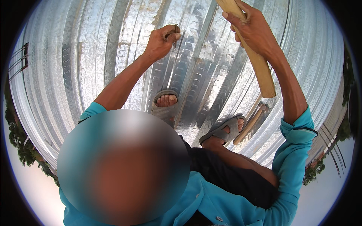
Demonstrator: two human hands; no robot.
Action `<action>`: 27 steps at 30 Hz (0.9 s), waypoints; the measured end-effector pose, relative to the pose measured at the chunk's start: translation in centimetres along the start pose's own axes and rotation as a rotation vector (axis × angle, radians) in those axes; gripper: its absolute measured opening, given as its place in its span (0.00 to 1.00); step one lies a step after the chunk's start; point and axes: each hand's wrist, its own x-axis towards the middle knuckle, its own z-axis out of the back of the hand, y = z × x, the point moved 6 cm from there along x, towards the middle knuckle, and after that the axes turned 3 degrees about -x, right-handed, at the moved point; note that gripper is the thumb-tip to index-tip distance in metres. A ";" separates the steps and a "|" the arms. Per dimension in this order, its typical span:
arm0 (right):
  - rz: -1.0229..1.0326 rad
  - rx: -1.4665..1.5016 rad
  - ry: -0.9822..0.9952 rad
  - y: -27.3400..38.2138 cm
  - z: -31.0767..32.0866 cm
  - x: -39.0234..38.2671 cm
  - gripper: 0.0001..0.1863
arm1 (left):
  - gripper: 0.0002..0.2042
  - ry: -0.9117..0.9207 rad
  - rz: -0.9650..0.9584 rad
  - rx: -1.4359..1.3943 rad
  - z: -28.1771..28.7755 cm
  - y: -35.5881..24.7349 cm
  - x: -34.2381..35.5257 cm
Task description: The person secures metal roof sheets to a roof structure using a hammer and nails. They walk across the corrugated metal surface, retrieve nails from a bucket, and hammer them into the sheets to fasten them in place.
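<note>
My left hand [162, 42] is closed, its fingers pinching a short dark nail [176, 28] just above the ribbed metal decking [130, 77]. Whether the nail's lower end touches the sheet cannot be told. Raised at the upper right, my right hand [252, 28] grips a thick length of pale wood [260, 73]. One end of the wood runs out of view at the top, and the other slants down towards my foot.
A hammer [249, 126] with a wooden handle lies on the decking beside my right sandal [225, 130]. My left sandal [164, 105] stands between the ribs. Thin steel bars stick out past the left edge [19, 62] and the right edge [335, 150], with trees beyond.
</note>
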 end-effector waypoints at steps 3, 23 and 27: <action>0.097 -0.053 0.005 -4.2 -2.0 -0.2 0.22 | 0.07 0.012 -0.027 0.012 -0.4 0.1 0.2; 0.147 -0.087 0.101 -3.9 -3.3 0.0 0.20 | 0.11 0.099 -0.184 0.253 -1.4 -0.8 0.5; 0.042 0.134 -0.121 -2.4 -0.6 -0.2 0.18 | 0.13 0.169 -0.056 0.286 -1.3 -1.4 0.6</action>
